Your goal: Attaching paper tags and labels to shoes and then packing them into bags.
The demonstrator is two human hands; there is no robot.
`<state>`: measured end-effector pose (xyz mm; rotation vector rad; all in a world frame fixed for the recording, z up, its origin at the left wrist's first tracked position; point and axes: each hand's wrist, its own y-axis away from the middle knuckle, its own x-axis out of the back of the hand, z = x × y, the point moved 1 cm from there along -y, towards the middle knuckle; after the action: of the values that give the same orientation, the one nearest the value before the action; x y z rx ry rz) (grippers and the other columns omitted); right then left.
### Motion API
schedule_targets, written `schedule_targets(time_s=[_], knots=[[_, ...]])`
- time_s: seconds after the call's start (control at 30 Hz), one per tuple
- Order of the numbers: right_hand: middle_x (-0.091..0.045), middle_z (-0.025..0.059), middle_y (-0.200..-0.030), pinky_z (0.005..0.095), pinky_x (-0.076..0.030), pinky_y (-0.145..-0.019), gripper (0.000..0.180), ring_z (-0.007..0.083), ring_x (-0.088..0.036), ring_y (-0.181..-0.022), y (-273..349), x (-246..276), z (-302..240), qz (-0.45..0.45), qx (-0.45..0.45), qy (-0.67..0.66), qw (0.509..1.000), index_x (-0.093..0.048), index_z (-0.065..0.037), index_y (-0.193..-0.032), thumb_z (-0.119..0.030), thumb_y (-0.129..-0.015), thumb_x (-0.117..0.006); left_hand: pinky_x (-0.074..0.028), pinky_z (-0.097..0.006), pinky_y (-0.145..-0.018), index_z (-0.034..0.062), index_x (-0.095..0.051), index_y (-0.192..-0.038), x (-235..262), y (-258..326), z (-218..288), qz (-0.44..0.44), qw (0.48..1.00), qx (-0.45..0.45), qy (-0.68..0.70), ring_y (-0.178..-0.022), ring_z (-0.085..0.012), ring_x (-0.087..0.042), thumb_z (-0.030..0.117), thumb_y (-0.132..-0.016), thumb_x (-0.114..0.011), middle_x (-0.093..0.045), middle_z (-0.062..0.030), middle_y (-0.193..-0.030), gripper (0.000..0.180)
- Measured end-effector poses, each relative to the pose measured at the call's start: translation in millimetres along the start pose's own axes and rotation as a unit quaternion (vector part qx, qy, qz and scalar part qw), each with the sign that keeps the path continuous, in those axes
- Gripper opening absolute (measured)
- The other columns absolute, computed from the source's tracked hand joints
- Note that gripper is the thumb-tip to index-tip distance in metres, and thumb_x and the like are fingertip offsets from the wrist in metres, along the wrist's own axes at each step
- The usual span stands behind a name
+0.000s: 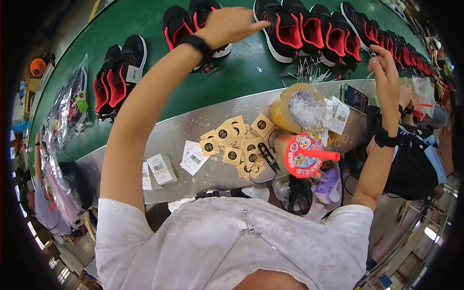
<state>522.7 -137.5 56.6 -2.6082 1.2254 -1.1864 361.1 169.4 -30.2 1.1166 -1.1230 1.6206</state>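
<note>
Black and red shoes line a green belt, with both hands raised over them.

Stretched forward, the left hand (231, 24) has its fingers together and nearly straight, their tips touching the edge of a black and red shoe (282, 29) at the near end of a long row; it grips nothing. The right hand (385, 72) is lifted near the far shoes (360, 24), fingers curled loosely with thumb and forefinger pinched; what they pinch is too small to tell. On the metal ledge (174, 130) below lie square tan tags (234, 140), white barcode labels (193, 157), small black snips (267, 155), a roll of tape (285, 113) and a red-lidded cup (303, 154).
</note>
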Motion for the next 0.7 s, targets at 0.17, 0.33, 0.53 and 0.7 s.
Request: schedule_targets(time_s=[0.17,0.33,0.53,0.7], knots=[[-0.065,0.0079,-0.091,0.0232,-0.046,-0.075,0.022,0.0108,-0.060,-0.084,-5,-21,-18,-0.101,-0.049,-0.025,0.993,-0.055,0.001,-0.110,-0.009,-0.091,-0.049,-0.049,-0.042,-0.078,0.0087,-0.057,-0.107,-66,-47,67,-0.024,0.980,-0.186,0.067,-0.090,-0.0328,-0.061,0.045,-0.087,-0.046,-0.062,-0.0125,-0.102,0.043],[-0.066,0.0069,-0.085,0.0225,-0.046,-0.073,0.017,0.0112,-0.062,-0.081,-1,-33,-6,-0.102,-0.068,-0.039,0.992,-0.059,0.002,-0.101,-0.008,-0.090,-0.051,-0.051,-0.044,-0.069,0.0120,-0.053,-0.113,-120,-42,85,-0.048,0.984,-0.088,0.147,-0.087,-0.0302,-0.062,0.048,-0.088,-0.046,-0.060,-0.0099,-0.099,0.045],[-0.063,0.0043,-0.075,0.0215,-0.044,-0.064,0.014,0.0083,-0.060,-0.073,-27,-66,6,-0.189,-0.019,-0.024,0.981,-0.060,0.001,-0.096,-0.008,-0.088,-0.053,-0.051,-0.040,-0.065,0.0114,-0.057,-0.106,-88,4,38,-0.079,0.982,-0.141,0.097,-0.084,-0.0287,-0.062,0.037,-0.088,-0.050,-0.058,-0.0085,-0.094,0.032],[-0.062,0.0050,-0.068,0.0259,-0.045,-0.060,0.014,0.0125,-0.061,-0.066,-46,-100,15,-0.219,-0.027,0.044,0.974,-0.062,-0.006,-0.095,-0.013,-0.086,-0.054,-0.049,-0.041,-0.065,0.0083,-0.059,-0.097,-54,30,14,-0.064,0.974,-0.201,0.083,-0.080,-0.0303,-0.060,0.036,-0.086,-0.055,-0.057,-0.0084,-0.092,0.030]])
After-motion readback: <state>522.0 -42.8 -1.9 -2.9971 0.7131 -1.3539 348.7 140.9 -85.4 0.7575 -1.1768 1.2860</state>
